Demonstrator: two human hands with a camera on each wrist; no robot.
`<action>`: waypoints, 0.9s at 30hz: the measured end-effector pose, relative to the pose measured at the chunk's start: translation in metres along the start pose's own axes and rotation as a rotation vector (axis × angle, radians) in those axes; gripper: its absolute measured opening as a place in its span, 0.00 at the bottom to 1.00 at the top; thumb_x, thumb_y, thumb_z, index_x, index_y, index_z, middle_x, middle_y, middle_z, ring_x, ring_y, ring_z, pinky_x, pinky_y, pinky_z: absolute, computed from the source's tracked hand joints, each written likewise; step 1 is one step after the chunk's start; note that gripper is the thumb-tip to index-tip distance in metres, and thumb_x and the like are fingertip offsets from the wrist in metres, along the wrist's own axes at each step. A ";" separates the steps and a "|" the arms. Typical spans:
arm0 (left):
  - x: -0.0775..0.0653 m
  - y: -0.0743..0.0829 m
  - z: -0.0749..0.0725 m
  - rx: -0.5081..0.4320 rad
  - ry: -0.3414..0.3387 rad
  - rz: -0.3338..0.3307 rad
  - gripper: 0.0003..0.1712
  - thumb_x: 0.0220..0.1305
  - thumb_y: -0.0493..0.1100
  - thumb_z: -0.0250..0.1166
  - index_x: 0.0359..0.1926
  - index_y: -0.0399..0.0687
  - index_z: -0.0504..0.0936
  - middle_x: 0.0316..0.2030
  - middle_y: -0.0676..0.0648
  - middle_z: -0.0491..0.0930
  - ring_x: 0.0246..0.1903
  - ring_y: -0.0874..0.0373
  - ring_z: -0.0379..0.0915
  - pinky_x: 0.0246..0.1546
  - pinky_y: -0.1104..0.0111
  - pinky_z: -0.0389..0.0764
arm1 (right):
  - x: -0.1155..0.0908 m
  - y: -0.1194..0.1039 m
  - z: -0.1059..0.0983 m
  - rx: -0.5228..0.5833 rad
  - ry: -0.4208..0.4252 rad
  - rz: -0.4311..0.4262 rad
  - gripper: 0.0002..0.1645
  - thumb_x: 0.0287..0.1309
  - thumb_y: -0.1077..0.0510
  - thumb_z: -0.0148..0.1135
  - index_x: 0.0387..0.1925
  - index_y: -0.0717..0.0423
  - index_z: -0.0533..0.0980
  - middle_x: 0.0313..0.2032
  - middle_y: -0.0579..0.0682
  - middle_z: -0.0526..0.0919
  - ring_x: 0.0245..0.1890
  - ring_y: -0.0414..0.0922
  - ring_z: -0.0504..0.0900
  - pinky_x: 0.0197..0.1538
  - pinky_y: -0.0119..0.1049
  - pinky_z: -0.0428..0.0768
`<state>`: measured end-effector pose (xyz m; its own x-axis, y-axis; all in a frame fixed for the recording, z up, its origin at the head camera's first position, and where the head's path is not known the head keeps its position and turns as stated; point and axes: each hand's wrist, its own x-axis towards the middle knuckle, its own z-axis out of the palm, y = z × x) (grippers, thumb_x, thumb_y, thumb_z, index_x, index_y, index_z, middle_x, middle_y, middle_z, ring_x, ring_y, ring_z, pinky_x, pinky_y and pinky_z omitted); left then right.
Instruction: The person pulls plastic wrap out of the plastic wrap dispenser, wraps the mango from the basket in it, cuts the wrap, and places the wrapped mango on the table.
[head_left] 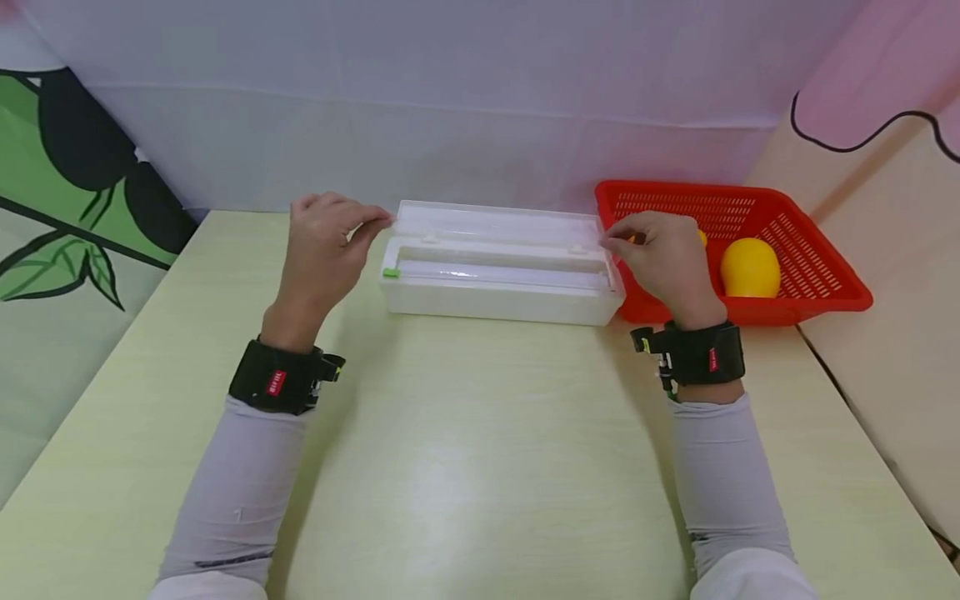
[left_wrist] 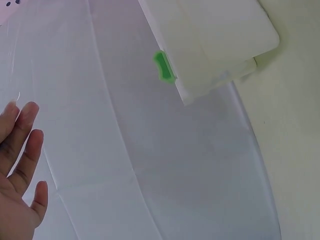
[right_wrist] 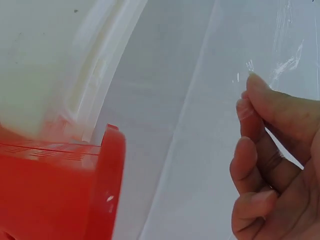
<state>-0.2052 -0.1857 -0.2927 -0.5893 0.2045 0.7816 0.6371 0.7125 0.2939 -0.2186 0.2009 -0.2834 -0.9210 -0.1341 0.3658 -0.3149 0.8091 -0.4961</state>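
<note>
A white cling film dispenser (head_left: 495, 307) lies lengthwise at the back of the table, its clear lid raised. The green slide cutter (head_left: 391, 272) sits at its left end and also shows in the left wrist view. Clear cling film (right_wrist: 287, 65) shows as creases and glints by the right fingertips. My right hand (head_left: 663, 258) pinches the film between thumb and forefinger, above the dispenser's right end. On the other side, my left hand (head_left: 322, 242) pinches the film with thumb and forefinger, level with the lid's left corner.
A red plastic basket (head_left: 825, 292) stands right against the dispenser's right end, partly behind my right hand. Inside is a yellow fruit (head_left: 751, 268), with another yellow thing (head_left: 702, 238) mostly hidden by the hand. A pale cloth (head_left: 465, 150) hangs behind the table.
</note>
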 end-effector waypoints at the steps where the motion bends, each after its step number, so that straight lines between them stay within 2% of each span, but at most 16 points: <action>1: 0.000 0.000 0.000 -0.003 0.006 0.000 0.07 0.57 0.34 0.72 0.37 0.34 0.89 0.29 0.38 0.86 0.35 0.42 0.77 0.51 0.45 0.63 | 0.000 0.000 0.000 0.008 0.012 -0.001 0.15 0.64 0.51 0.66 0.46 0.56 0.86 0.38 0.56 0.87 0.30 0.49 0.72 0.29 0.36 0.71; 16: 0.002 0.000 0.001 -0.028 0.069 0.017 0.05 0.58 0.33 0.72 0.36 0.34 0.88 0.30 0.38 0.86 0.34 0.42 0.78 0.49 0.51 0.64 | -0.001 0.001 0.007 0.121 0.205 -0.029 0.16 0.64 0.50 0.66 0.47 0.55 0.86 0.38 0.53 0.87 0.33 0.44 0.74 0.36 0.25 0.72; 21: 0.002 0.000 -0.001 -0.020 0.086 0.041 0.07 0.61 0.35 0.70 0.35 0.33 0.88 0.30 0.38 0.86 0.34 0.43 0.79 0.49 0.51 0.65 | 0.000 -0.002 0.007 0.165 0.255 -0.027 0.16 0.63 0.50 0.67 0.46 0.56 0.87 0.37 0.53 0.87 0.33 0.42 0.75 0.37 0.25 0.73; 27: 0.004 0.001 -0.004 -0.014 0.106 0.071 0.06 0.62 0.36 0.70 0.35 0.34 0.88 0.30 0.39 0.87 0.33 0.44 0.80 0.48 0.51 0.67 | 0.002 -0.001 0.010 0.212 0.339 -0.072 0.14 0.63 0.53 0.67 0.43 0.59 0.86 0.36 0.53 0.85 0.35 0.39 0.75 0.38 0.26 0.73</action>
<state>-0.2043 -0.1868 -0.2871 -0.4872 0.1820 0.8541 0.6828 0.6891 0.2427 -0.2223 0.1937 -0.2898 -0.7781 0.0393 0.6269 -0.4486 0.6639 -0.5984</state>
